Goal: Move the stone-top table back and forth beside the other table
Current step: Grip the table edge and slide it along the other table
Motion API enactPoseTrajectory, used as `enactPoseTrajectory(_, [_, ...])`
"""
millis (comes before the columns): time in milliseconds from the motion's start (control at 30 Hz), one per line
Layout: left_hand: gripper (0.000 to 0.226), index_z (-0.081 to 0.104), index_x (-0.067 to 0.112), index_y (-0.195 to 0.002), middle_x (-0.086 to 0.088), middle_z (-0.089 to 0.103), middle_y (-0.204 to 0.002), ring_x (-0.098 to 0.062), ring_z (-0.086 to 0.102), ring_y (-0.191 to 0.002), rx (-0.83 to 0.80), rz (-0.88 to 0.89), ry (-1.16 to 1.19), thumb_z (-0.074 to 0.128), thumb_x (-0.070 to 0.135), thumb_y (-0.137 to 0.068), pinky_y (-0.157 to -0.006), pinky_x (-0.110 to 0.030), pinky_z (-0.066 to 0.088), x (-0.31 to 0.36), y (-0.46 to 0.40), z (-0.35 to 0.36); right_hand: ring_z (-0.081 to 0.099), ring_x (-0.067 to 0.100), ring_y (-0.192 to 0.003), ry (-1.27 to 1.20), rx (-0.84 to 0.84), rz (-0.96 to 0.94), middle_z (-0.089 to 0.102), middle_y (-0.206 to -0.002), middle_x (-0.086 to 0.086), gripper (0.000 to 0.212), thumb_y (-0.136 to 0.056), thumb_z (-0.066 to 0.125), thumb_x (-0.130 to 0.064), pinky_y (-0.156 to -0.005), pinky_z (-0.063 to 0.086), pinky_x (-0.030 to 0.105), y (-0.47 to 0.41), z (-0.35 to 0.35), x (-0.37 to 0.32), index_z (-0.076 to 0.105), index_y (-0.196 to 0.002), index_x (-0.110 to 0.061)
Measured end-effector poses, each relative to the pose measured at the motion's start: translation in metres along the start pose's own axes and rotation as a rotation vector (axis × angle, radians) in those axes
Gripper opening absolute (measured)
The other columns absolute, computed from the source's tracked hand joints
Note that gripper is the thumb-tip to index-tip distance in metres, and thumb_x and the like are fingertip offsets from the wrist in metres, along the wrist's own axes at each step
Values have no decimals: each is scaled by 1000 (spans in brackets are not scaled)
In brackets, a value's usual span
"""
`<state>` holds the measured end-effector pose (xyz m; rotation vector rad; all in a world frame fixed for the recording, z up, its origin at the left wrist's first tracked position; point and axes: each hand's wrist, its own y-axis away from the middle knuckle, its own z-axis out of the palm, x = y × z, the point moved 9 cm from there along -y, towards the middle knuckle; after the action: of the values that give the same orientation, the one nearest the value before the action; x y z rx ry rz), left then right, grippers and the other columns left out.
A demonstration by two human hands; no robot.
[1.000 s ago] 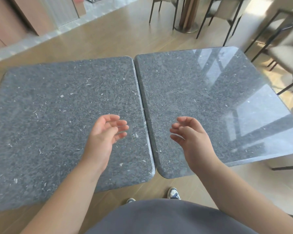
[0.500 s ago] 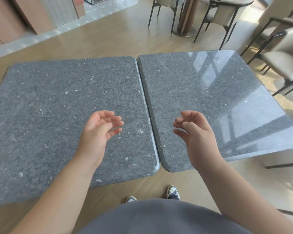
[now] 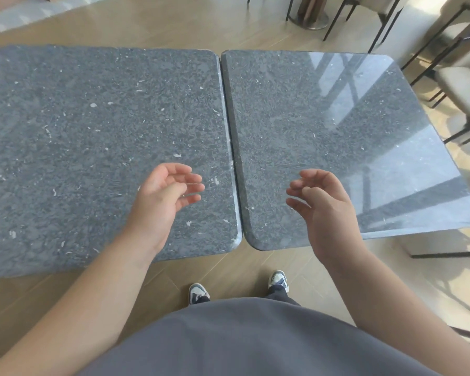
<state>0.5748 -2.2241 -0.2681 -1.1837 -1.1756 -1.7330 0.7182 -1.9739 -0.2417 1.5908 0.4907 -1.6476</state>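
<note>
Two dark grey speckled stone-top tables stand side by side with a thin seam between them. The left table (image 3: 92,137) fills the left half of the view; the right table (image 3: 323,126) reflects window light. My left hand (image 3: 160,202) hovers above the near right part of the left table, fingers loosely curled, holding nothing. My right hand (image 3: 323,210) hovers above the near left part of the right table, fingers also loosely curled and empty. The palms face each other across the seam.
Black-legged chairs (image 3: 461,85) stand close to the right table's far right side. A round pedestal base (image 3: 310,20) and more chair legs are at the back. Wooden floor and my shoes (image 3: 198,293) lie below the tables' near edges.
The view has tilted down and back, so both tables sit lower in frame. Both hands stay raised and empty over the tables; neither table has visibly shifted against the other.
</note>
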Motion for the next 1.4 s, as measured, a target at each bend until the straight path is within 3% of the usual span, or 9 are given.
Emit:
enactPoseTrajectory(267, [35, 63, 10, -106, -7, 74, -96, -26, 73, -93, 172, -31, -28, 38, -12, -93, -84, -41, 58, -29, 18, 49, 67, 17, -90, 10, -142, 66, 68, -90, -2, 32, -81, 45, -4, -80, 54, 31, -39, -60, 3, 63, -103, -17])
enactPoseTrajectory(500, [33, 63, 10, -104, -8, 72, -94, -24, 72, -91, 293, 5, 17, 41, -10, -89, -85, -40, 59, -48, 29, 177, 66, 16, -88, 39, -205, 109, 67, -87, -3, 34, -90, 40, 7, -80, 55, 30, -98, -175, -20, 62, -102, -16])
enactPoseTrajectory(833, [37, 61, 10, -105, -6, 72, -93, -22, 71, -90, -6, 29, -33, 36, -15, -93, -85, -39, 59, -47, -16, 409, 64, 15, -86, -6, 65, 70, 65, -86, -3, 35, -92, 37, 11, -81, 54, 30, -152, -366, -85, 59, -105, -14])
enactPoseTrajectory(967, [30, 61, 10, -103, -3, 73, -90, -21, 72, -88, -159, 21, -33, 42, -7, -87, -83, -36, 60, -53, -37, 482, 64, 15, -84, -25, 213, 48, 65, -83, -4, 36, -92, 37, 11, -79, 55, 29, -156, -428, -97, 60, -104, -14])
enactPoseTrajectory(1067, [29, 61, 10, -104, -5, 73, -92, -22, 72, -90, -283, -38, -51, 45, 1, -81, -82, -37, 60, -68, -43, 533, 65, 17, -87, -49, 321, 30, 65, -86, -2, 32, -88, 42, 5, -79, 54, 29, -148, -470, -103, 61, -104, -14])
enactPoseTrajectory(1167, [29, 60, 9, -106, -6, 72, -94, -22, 72, -89, -395, -58, -87, 43, -7, -88, -83, -39, 58, -78, -43, 581, 66, 17, -86, -73, 401, 12, 65, -87, -1, 32, -77, 46, -5, -76, 53, 29, -137, -508, -111, 63, -102, -16])
enactPoseTrajectory(1400, [30, 61, 10, -105, -6, 73, -94, -25, 72, -91, -508, -58, -105, 47, 5, -79, -79, -33, 59, -84, -33, 690, 66, 17, -84, -122, 498, -56, 67, -86, -1, 31, -75, 48, -7, -79, 54, 31, -132, -613, -124, 64, -100, -17])
